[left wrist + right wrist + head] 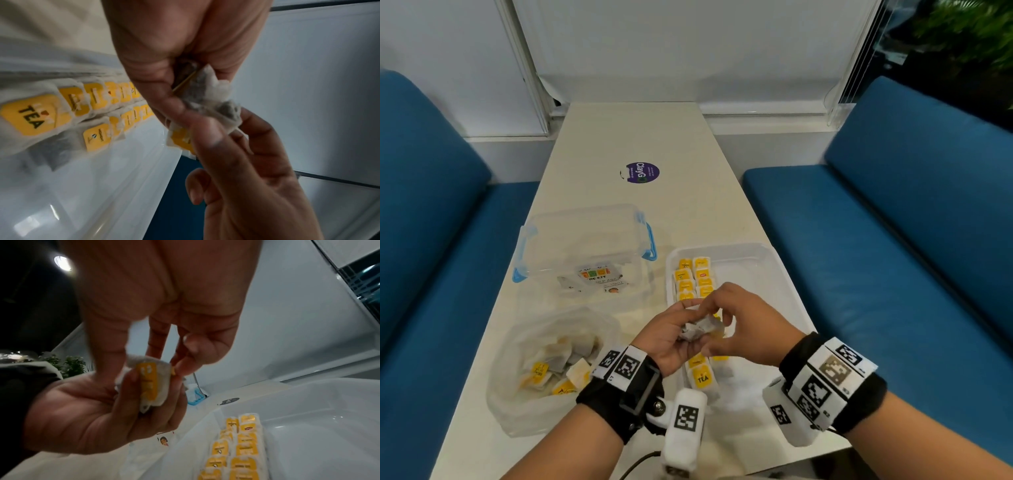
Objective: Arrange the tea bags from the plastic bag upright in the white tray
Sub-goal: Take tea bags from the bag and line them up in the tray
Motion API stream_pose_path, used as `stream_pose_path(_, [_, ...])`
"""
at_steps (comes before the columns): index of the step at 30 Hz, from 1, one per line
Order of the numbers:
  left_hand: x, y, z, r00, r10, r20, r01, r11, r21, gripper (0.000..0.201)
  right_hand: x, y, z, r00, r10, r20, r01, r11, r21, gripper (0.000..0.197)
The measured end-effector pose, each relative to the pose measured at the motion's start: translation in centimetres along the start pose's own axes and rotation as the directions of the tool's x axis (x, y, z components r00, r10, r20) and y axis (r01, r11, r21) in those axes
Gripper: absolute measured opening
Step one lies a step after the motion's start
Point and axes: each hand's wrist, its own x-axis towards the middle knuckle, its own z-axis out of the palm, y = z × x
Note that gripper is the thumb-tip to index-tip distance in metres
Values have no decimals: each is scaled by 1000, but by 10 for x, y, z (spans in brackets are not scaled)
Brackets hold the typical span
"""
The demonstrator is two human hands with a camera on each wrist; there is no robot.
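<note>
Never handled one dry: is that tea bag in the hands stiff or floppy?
Likely floppy: the tea bag looks crumpled between the left hand and right hand. Probably light, held by fingertips. Its thin paper may tear.

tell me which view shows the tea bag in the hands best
The right wrist view: the crumpled white paper tea bag with its yellow tag faces the camera, held by both hands. The left wrist view shows its grey filled side, blurred. The head view shows only a small scrap between fingers.
</note>
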Motion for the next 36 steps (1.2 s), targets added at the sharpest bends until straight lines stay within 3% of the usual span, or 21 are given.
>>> stream_pose_path(2, [1,1,-2,1000,-22,-23,21,998,-55,11,3,1,3,1000,18,-24,-18,1000,-9,23])
stream_pose_path(6, [-2,0,-4,998,-29,-51,22,991,-132,15,5,9,1,983,179,-32,-167,959,230,25])
stream_pose_path(8, [-1,0,-4,998,-10,-69,4,996,-85,20,6,12,-3,962,271,-40,-229,875,427,20])
stream_pose_path(11, [0,-1,-4,995,7,-98,-10,999,-33,19,8,16,-7,937,348,-18,-238,677,697,16])
stream_pose_path(13, [0,-2,-2,994,30,-101,-33,999,-22,13,10,18,-8,935,356,1,-222,581,783,15])
stream_pose_path(15, [-1,-2,-1,994,59,-88,-59,998,4,20,11,17,-6,935,355,16,-219,541,812,16])
stream_pose_path(19, [0,-1,2,988,126,-86,-112,982,151,9,13,16,1,938,345,34,-243,584,775,22])
stream_pose_path(21, [2,1,0,977,173,-124,-143,965,220,9,14,14,3,935,353,31,-273,662,698,15])
stream_pose_path(24, [4,3,-1,961,234,-143,-187,940,285,12,16,13,4,948,308,-79,-255,884,392,15])
stream_pose_path(26, [3,6,0,956,250,-153,-200,937,285,14,18,16,3,949,244,-202,-215,964,157,22])
stream_pose_path(27, [2,7,0,955,249,-162,-200,941,272,17,18,17,2,942,225,-251,-196,971,133,22])
stream_pose_path(29, [3,9,-3,952,242,-188,-196,952,233,26,19,19,-3,928,252,-273,-165,937,307,18])
stream_pose_path(32, [4,10,-8,947,215,-237,-173,967,185,27,17,21,-9,930,333,-152,-196,803,562,22])
stream_pose_path(36, [4,9,-12,954,172,-247,-141,980,140,17,15,34,-3,912,398,-96,-307,819,485,21])
